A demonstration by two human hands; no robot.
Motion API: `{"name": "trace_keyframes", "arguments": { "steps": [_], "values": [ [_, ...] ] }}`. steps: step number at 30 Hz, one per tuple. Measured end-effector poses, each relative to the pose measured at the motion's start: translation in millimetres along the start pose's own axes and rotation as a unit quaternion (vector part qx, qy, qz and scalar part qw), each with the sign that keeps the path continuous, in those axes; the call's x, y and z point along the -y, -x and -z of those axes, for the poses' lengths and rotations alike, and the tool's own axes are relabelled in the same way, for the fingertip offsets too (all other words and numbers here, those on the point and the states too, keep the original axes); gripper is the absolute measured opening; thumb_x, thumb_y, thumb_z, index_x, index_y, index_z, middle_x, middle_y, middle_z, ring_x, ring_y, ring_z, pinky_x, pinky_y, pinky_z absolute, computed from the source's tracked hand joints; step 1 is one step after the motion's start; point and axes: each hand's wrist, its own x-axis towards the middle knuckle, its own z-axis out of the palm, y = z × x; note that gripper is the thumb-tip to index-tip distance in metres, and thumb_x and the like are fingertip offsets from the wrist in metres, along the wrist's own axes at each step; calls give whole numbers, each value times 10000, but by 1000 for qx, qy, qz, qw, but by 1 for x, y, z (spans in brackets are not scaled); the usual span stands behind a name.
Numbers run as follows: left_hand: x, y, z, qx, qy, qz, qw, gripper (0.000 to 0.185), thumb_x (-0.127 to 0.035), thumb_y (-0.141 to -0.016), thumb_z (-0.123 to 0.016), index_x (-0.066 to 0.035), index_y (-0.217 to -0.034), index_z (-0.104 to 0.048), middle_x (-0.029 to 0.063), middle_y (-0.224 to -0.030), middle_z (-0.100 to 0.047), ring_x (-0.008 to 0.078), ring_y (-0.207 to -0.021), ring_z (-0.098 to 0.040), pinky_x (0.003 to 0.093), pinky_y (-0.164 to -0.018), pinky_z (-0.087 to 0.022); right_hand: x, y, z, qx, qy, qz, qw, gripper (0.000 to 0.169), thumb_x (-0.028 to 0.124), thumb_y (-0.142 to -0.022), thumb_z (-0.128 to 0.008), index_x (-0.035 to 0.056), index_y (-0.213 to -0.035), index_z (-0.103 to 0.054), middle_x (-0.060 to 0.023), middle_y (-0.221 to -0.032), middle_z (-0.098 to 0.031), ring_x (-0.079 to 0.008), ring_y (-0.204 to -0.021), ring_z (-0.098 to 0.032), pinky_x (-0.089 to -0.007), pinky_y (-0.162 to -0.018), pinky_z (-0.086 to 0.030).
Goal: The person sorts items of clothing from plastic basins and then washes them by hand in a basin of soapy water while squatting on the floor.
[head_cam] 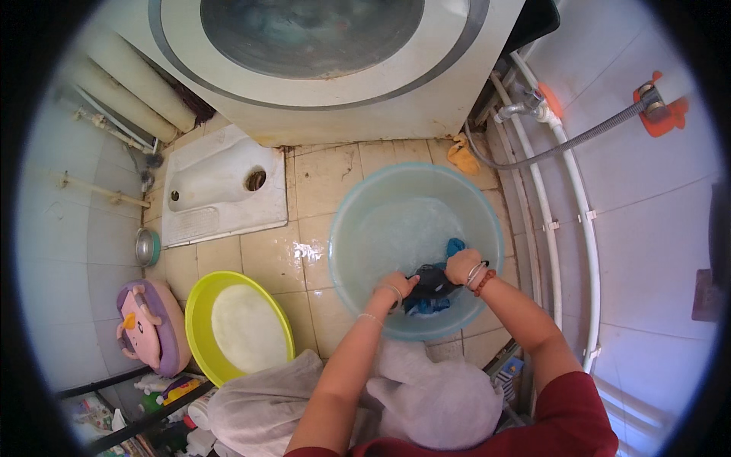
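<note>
A large translucent blue plastic basin [394, 194] on the tiled floor holds sudsy water. Inside its near right part, my left hand [397, 284] grips the left side of a wet dark cloth [431, 281]. My right hand [464, 267] is closed on the cloth's right side, bracelets at the wrist. The dark piece stretches between both hands. Blue fabric [455, 247] shows past my right hand, and more blue fabric lies below the dark piece in the water. Whether blue and dark parts are one garment, I cannot tell.
A yellow-green basin [194, 325] with whitish contents stands left, beside a pink-and-purple child's potty seat [149, 328]. Beyond are a squat toilet [223, 183] and a front-loading washing machine [354, 123]. A yellow cloth [462, 157], a grey hose [582, 140] and white pipes [577, 188] line the right.
</note>
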Motion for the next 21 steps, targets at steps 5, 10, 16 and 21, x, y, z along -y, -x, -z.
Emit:
{"name": "trace_keyframes", "arguments": {
  "steps": [5, 10, 16, 21],
  "values": [
    [20, 6, 25, -61, 247, -20, 967, 465, -405, -840, -540, 30, -973, -635, 152, -903, -647, 250, -848, -611, 336, -766, -458, -3, 18, 57, -122, -234, 13, 965, 265, 301, -788, -574, 56, -826, -670, -149, -784, -650, -302, -760, -630, -366, -711, -493],
    [28, 2, 53, -143, 628, -7, 764, 497, -325, -807, -593, -13, -1184, -509, 192, -1127, -558, 288, -1012, -547, 373, -876, -406, 2, -26, 74, -246, -398, 4, 884, 362, 331, -789, -585, 139, -1096, -571, -168, -1137, -531, -380, -995, -522, -460, -805, -450],
    [9, -21, 17, -426, 120, 98, 892, 669, -186, -750, -619, -101, -1341, -318, 196, -1237, -463, 387, -1088, -458, 433, -936, -370, 71, -59, 16, -254, 2, 73, 965, 550, 365, -730, -647, 234, -1236, -476, -142, -1392, -289, -468, -1180, -282, -690, -813, -297],
    [36, -36, 27, -215, 666, -9, 714, 664, -373, -791, -552, -218, -1372, -270, 175, -1291, -411, 353, -1138, -438, 468, -931, -380, 83, -75, 36, -277, -352, -15, 894, 503, 215, -663, -696, 113, -1132, -545, -144, -1298, -384, -365, -1108, -393, -470, -851, -407]
  ]
}}
